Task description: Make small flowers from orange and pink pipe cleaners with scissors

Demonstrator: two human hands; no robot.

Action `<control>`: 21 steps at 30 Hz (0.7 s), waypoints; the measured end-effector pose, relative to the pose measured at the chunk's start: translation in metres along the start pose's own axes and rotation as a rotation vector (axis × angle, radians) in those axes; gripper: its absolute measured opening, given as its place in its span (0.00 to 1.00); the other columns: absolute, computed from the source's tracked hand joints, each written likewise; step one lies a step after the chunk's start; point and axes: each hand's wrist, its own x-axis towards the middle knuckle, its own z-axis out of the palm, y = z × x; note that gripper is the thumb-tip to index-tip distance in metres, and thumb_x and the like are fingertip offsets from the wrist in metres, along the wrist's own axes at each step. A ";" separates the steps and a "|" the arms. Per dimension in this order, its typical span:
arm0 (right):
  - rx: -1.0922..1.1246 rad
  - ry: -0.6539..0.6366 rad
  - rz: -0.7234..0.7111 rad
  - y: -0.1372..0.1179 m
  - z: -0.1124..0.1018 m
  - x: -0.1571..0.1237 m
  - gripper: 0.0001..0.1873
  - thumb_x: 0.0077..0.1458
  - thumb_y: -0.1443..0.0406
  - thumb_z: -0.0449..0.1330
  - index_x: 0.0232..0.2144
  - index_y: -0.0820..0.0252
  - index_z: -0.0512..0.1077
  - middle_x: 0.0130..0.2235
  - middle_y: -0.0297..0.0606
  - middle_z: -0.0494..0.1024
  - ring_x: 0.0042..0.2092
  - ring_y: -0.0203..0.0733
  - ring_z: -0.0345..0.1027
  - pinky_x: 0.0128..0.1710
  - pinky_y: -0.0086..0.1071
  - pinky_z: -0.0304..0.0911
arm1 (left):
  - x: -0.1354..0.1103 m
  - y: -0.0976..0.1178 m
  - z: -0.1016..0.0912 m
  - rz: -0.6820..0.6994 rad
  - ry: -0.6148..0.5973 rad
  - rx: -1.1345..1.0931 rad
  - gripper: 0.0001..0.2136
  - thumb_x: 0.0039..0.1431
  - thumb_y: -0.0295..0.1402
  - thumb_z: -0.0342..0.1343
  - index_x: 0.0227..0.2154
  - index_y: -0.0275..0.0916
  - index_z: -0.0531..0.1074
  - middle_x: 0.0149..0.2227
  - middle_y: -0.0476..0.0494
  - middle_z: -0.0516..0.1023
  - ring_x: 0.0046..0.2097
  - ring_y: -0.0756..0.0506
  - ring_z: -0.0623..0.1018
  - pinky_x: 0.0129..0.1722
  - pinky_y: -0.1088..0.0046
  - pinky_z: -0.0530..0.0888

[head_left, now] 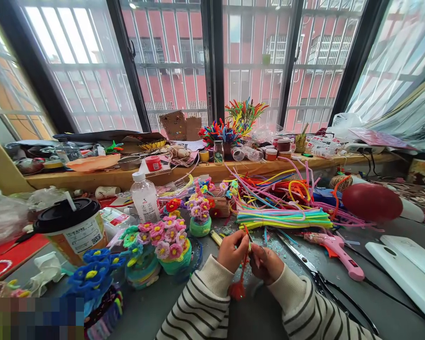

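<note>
In front of me, above the grey table, my left hand (231, 251) is closed in a pinch on a red-orange pipe cleaner (238, 289). Its upper end sticks up past the fingertips, and a looped, bunched part hangs below. Close beside it, my right hand (268, 262) pinches at the same piece; the exact contact is partly hidden by the fingers. Left of the hands stand pots of pipe-cleaner flowers: a pink bunch (170, 238) in a green pot and a blue bunch (92, 278). Beyond the hands lies a bundle of straight pastel pipe cleaners (285, 219).
Scissors (306, 262) and a pink glue gun (343, 255) with a cable lie right of my hands, near a white device (400, 278). A lidded cup (71, 226) and a plastic bottle (144, 198) stand left. Behind runs a cluttered wooden sill (184, 169).
</note>
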 end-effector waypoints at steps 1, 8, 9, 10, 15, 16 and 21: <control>-0.002 -0.029 0.008 0.000 -0.001 0.001 0.26 0.27 0.49 0.57 0.03 0.63 0.53 0.03 0.23 0.47 0.06 0.22 0.38 0.05 0.19 0.32 | 0.000 0.000 0.000 -0.002 -0.003 -0.011 0.11 0.48 0.34 0.39 0.15 0.36 0.54 0.15 0.54 0.53 0.20 0.55 0.56 0.20 0.80 0.54; 0.019 -0.248 0.032 -0.002 0.001 0.001 0.29 0.28 0.42 0.50 0.08 0.64 0.58 0.04 0.22 0.48 0.06 0.22 0.38 0.04 0.19 0.33 | -0.002 -0.001 -0.002 -0.015 -0.043 -0.136 0.12 0.49 0.36 0.40 0.15 0.36 0.57 0.15 0.53 0.58 0.19 0.55 0.59 0.19 0.80 0.57; 0.031 -0.285 0.072 -0.004 0.003 0.001 0.30 0.26 0.41 0.49 0.10 0.64 0.60 0.05 0.22 0.50 0.06 0.22 0.38 0.04 0.19 0.34 | -0.001 -0.001 -0.002 -0.030 -0.049 -0.163 0.12 0.49 0.36 0.40 0.16 0.36 0.57 0.14 0.53 0.59 0.18 0.55 0.60 0.18 0.80 0.57; 0.037 -0.315 0.097 -0.005 0.004 0.000 0.30 0.25 0.40 0.48 0.12 0.64 0.60 0.06 0.22 0.51 0.06 0.22 0.39 0.04 0.19 0.35 | -0.001 -0.002 -0.002 -0.044 -0.052 -0.189 0.12 0.49 0.36 0.40 0.16 0.36 0.57 0.14 0.53 0.59 0.17 0.55 0.60 0.17 0.80 0.57; -0.020 -0.392 0.086 -0.010 0.006 -0.002 0.30 0.26 0.40 0.48 0.14 0.64 0.60 0.07 0.21 0.51 0.06 0.21 0.38 0.04 0.18 0.35 | -0.002 0.000 -0.001 -0.074 -0.064 -0.316 0.12 0.50 0.37 0.39 0.17 0.37 0.55 0.13 0.55 0.58 0.15 0.56 0.60 0.15 0.80 0.56; -0.031 -0.391 0.083 -0.010 0.005 -0.002 0.30 0.27 0.40 0.47 0.14 0.64 0.60 0.07 0.21 0.51 0.07 0.21 0.38 0.04 0.18 0.35 | -0.002 0.001 -0.001 -0.073 -0.065 -0.335 0.12 0.50 0.37 0.39 0.17 0.37 0.55 0.13 0.55 0.58 0.15 0.56 0.60 0.15 0.80 0.56; -0.095 -0.372 0.113 -0.007 0.002 -0.003 0.31 0.27 0.40 0.47 0.14 0.64 0.59 0.07 0.21 0.50 0.07 0.21 0.37 0.04 0.19 0.33 | -0.002 0.007 -0.004 -0.031 -0.036 -0.335 0.12 0.49 0.37 0.41 0.16 0.36 0.55 0.14 0.55 0.56 0.17 0.56 0.58 0.16 0.81 0.56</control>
